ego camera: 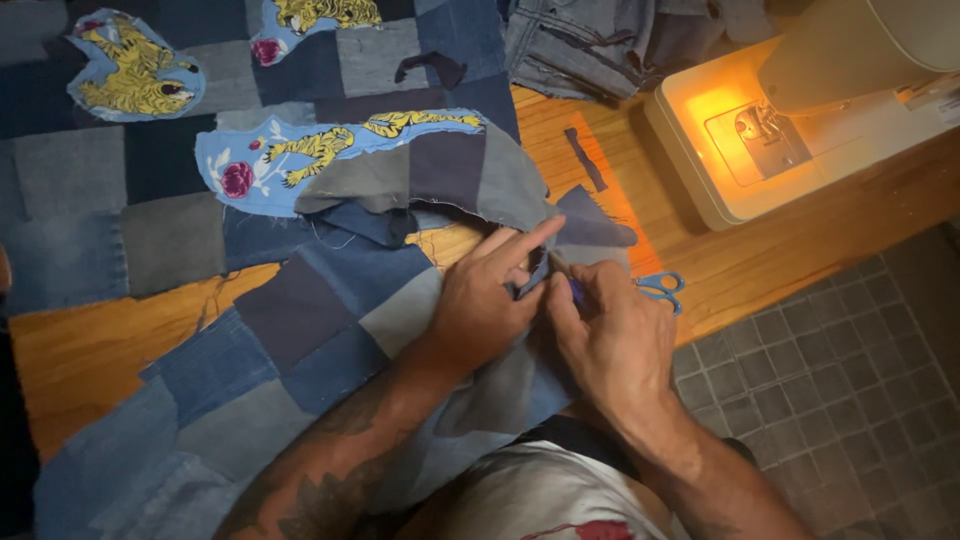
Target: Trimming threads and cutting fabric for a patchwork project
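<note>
Patchwork denim quilt [250, 330] is being spread over most of the wooden table [800, 240]; blue, grey and navy patches, plus light-blue panels printed with yellow tigers and pink flowers. White sewing machine [740, 150] is being lit by its own warm lamp at the table's far right; a pile of denim [590, 40] is lying just behind it. Quilt edge is being worked near the table's front right corner. Left hand [485, 300] is being pressed flat on the fabric, index finger extended toward a loose navy patch [590, 222]. Right hand [610, 330] is being pinched around a small thin blue tool [577, 291] at the seam. Blue-handled scissors [660, 287] are lying just beside the right hand.
</note>
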